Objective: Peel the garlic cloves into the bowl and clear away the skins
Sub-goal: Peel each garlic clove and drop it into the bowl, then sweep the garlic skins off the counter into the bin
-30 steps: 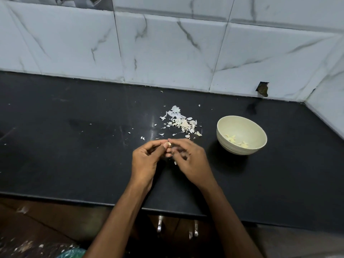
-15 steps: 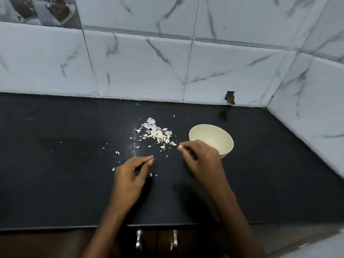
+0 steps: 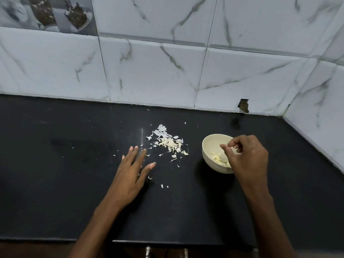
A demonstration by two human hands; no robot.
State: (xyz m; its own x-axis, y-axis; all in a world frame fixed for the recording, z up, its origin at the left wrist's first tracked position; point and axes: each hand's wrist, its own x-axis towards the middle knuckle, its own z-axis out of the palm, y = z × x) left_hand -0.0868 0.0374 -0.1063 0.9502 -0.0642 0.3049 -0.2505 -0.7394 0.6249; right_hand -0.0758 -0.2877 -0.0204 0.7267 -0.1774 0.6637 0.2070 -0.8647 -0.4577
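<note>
Garlic cloves (image 3: 218, 158) lying in cream bowl (image 3: 209, 146); right hand (image 3: 245, 155) hovering over it, grip loosely curled, empty. Left hand (image 3: 130, 175) resting flat, grip released, on worktop (image 3: 55, 164) beside skins (image 3: 168, 143).

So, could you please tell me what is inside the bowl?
Pale peeled garlic cloves lie at the bottom of the bowl. The right hand covers its right part, hiding anything there.

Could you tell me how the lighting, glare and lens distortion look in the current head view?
Head view: dim, bluish light; a small glare streak on the dark counter beside the skins; the bowl casts a soft shadow towards the camera; the wide lens bends the tile lines and counter edge; the right hand over the bowl and the left hand look sharp, barely blurred.
</note>
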